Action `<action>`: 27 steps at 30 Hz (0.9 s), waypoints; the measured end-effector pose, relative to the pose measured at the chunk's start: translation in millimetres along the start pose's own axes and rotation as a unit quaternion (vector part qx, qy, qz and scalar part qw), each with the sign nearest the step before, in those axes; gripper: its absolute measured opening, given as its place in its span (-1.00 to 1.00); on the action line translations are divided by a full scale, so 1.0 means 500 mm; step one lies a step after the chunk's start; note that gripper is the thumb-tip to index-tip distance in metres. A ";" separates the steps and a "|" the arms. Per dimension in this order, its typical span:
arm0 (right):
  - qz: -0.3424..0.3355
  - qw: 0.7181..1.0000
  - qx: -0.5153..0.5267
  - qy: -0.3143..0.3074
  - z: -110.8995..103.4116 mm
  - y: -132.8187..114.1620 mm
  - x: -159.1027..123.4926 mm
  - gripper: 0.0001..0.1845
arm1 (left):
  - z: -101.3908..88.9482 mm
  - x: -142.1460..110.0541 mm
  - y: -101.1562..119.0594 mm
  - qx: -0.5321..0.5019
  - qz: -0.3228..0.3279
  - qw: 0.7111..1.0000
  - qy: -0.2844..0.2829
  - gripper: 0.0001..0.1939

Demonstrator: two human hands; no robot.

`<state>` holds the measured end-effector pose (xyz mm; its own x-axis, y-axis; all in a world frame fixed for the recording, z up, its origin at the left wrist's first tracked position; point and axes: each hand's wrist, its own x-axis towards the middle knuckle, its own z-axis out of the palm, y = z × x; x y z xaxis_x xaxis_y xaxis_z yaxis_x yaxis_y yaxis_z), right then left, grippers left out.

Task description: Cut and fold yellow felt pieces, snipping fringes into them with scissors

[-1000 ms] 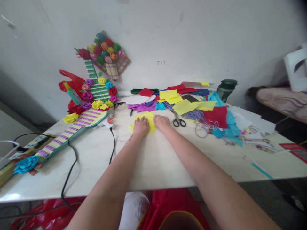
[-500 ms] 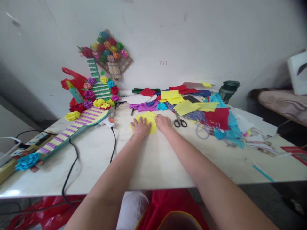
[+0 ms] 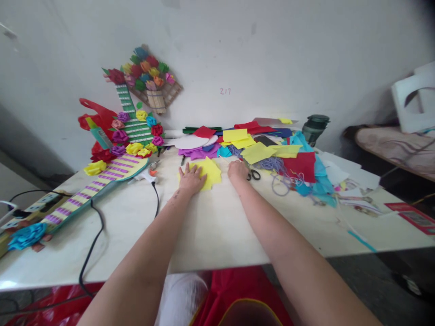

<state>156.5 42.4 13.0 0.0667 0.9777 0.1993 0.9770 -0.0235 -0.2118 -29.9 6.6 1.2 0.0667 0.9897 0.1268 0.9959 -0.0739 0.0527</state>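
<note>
My left hand [image 3: 192, 179] lies flat with fingers spread on the left part of a yellow paper piece [image 3: 211, 173], which has pointed edges. To the right of that paper, my right hand [image 3: 238, 170] is closed around a thin, pale stick [image 3: 223, 159]. The stick's tip points up and left, beyond the paper's right edge. Black-handled scissors [image 3: 255, 174] lie against the right side of my right hand, which hides part of them.
Behind my hands is a pile of coloured sheets [image 3: 258, 153] and purple yarn [image 3: 273, 165]. On the left are a white glue gun [image 3: 149, 175] with a black cord and a guitar-shaped piece [image 3: 102, 181] trimmed with paper flowers. A dark bottle [image 3: 315, 129] stands at the back right.
My right hand has moved right, off the yellow paper and over towards the scissors, with the stick in it. My left hand stays on the paper. The view has shifted slightly.
</note>
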 end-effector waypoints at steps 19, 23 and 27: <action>-0.119 0.992 -0.041 0.024 -0.010 -0.011 0.001 -0.50 | -0.006 -0.016 0.071 -0.030 0.001 0.997 -0.073 -0.32; -0.150 0.987 -0.046 0.030 0.001 -0.013 0.014 -0.50 | -0.003 -0.019 0.058 -0.025 0.030 0.997 -0.071 -0.33; -0.145 0.989 -0.026 -0.002 0.014 -0.007 0.028 -0.52 | -0.007 -0.018 0.049 -0.018 0.044 0.996 -0.075 -0.34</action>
<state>152.5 57.7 9.9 -0.2196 0.9456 0.2402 0.9639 0.2483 -0.0964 -6.4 -4.7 4.7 0.1641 0.9863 -0.0174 0.9832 -0.1621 0.0838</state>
